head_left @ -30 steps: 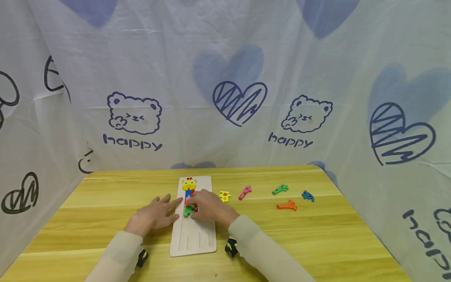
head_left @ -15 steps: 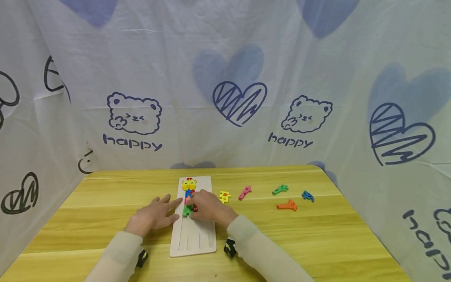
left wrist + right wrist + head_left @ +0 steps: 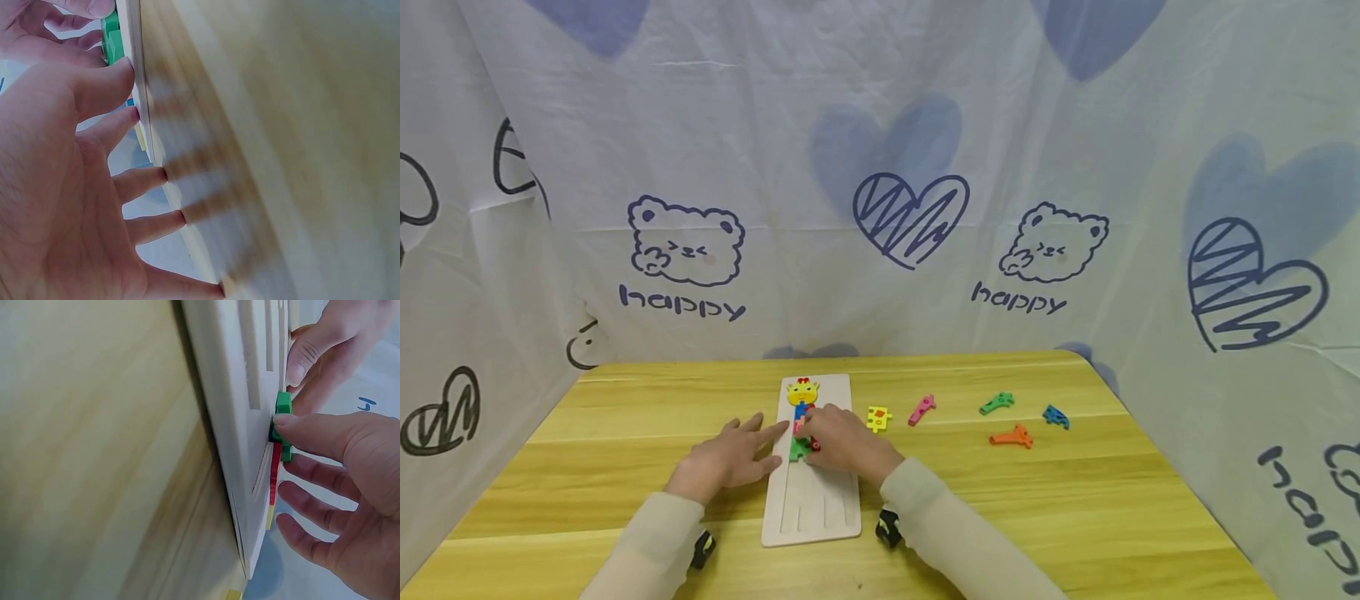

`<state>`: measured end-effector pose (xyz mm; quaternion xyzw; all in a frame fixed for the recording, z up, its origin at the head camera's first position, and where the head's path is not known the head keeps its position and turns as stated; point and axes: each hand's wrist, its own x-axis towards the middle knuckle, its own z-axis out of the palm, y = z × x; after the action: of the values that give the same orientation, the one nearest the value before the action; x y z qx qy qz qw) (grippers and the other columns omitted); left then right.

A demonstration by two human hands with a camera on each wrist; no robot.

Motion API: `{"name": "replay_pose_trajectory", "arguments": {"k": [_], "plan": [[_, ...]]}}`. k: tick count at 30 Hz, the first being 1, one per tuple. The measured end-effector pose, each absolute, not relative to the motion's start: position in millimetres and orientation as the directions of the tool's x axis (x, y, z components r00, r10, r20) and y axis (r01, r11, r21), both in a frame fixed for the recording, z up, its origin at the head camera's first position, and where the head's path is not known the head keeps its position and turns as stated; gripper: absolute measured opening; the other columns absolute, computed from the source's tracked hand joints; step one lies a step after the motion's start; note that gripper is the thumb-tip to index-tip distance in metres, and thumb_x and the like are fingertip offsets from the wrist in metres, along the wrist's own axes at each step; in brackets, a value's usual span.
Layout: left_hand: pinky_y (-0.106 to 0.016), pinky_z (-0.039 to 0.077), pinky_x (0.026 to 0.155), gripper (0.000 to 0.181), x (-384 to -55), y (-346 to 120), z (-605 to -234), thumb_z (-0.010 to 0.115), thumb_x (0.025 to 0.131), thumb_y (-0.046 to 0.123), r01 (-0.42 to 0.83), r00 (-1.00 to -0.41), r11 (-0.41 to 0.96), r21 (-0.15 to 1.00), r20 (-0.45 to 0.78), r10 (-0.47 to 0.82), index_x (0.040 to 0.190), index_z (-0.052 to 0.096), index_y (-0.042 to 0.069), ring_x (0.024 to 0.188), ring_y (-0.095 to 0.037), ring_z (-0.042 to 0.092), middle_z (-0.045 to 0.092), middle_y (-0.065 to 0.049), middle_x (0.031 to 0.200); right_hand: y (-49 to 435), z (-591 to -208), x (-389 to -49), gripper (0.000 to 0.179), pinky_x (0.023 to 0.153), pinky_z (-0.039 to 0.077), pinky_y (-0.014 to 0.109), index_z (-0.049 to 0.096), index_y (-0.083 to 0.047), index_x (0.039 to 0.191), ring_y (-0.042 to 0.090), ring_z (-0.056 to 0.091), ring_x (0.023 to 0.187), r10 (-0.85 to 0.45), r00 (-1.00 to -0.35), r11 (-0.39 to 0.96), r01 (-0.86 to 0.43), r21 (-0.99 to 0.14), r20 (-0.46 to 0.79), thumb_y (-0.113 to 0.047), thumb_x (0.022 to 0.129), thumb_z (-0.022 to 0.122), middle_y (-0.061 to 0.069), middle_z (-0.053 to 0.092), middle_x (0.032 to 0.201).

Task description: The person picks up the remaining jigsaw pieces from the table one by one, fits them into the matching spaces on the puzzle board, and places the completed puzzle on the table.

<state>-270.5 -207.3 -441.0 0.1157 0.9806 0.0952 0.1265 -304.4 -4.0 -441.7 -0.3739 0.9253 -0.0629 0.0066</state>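
A pale wooden puzzle board (image 3: 817,492) with recessed slots lies on the table. At its far end sits a yellow giraffe head piece (image 3: 802,392), with blue and pink pieces below it. My right hand (image 3: 844,439) pinches a green puzzle piece (image 3: 283,403) between thumb and fingers, close over the board. In the right wrist view the green piece stands higher than the red piece (image 3: 275,472) beside it. My left hand (image 3: 728,456) has its fingers spread; its thumb and index fingertip touch the board's left edge, and the other fingertips rest on the table.
Right of the board lie a yellow piece (image 3: 878,418), a pink piece (image 3: 922,409), a green piece (image 3: 997,403), an orange piece (image 3: 1012,437) and a blue piece (image 3: 1056,417). A printed white curtain (image 3: 790,283) hangs behind the wooden table (image 3: 1075,517).
My right hand and the green piece have shifted slightly left over the board. The left hand and the loose pieces stay in place.
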Motion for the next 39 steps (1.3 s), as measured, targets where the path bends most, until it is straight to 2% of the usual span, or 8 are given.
{"name": "replay_pose_trajectory", "arguments": {"k": [15,24,29,39], "plan": [[-0.090,0.037,0.095,0.063,-272,-207,-440,0.057,0.102,0.049,0.194,-0.943,0.958,0.210,-0.230,0.241,0.160,0.039,0.029,0.146,-0.062,0.030,0.030,-0.024,0.167,-4,-439,-303,0.034,0.089,0.055,0.022,0.075,-0.020,0.127,0.012,0.061,0.100,-0.689,-0.725,0.719,-0.686,-0.112,0.018,-0.029,0.094,0.078,-0.002,0.070,0.120],[-0.089,0.037,0.095,0.063,-271,-206,-440,0.057,0.102,0.048,0.194,-0.943,0.958,0.212,-0.230,0.242,0.160,0.040,0.028,0.146,-0.063,0.030,0.031,-0.025,0.167,-2,-443,-303,0.035,0.094,0.056,0.024,0.075,-0.023,0.128,0.012,0.060,0.102,-0.678,-0.735,0.729,-0.676,-0.110,0.018,-0.032,0.094,0.077,-0.001,0.069,0.123],[-0.090,0.036,0.095,0.064,-271,-206,-441,0.057,0.102,0.048,0.193,-0.942,0.958,0.210,-0.234,0.242,0.160,0.039,0.029,0.146,-0.063,0.030,0.030,-0.025,0.167,3,-439,-301,0.035,0.096,0.056,0.028,0.075,-0.023,0.128,0.013,0.059,0.102,-0.670,-0.742,0.733,-0.664,-0.149,0.016,-0.032,0.094,0.077,0.001,0.068,0.126],[-0.090,0.036,0.097,0.064,-271,-205,-440,0.057,0.102,0.050,0.185,-0.943,0.960,0.209,-0.238,0.234,0.160,0.039,0.029,0.147,-0.062,0.029,0.030,-0.024,0.167,26,-425,-308,0.034,0.102,0.057,0.031,0.074,-0.021,0.129,0.017,0.062,0.112,-0.647,-0.762,0.748,-0.643,-0.164,0.041,-0.029,0.096,0.075,0.002,0.068,0.127]]}}
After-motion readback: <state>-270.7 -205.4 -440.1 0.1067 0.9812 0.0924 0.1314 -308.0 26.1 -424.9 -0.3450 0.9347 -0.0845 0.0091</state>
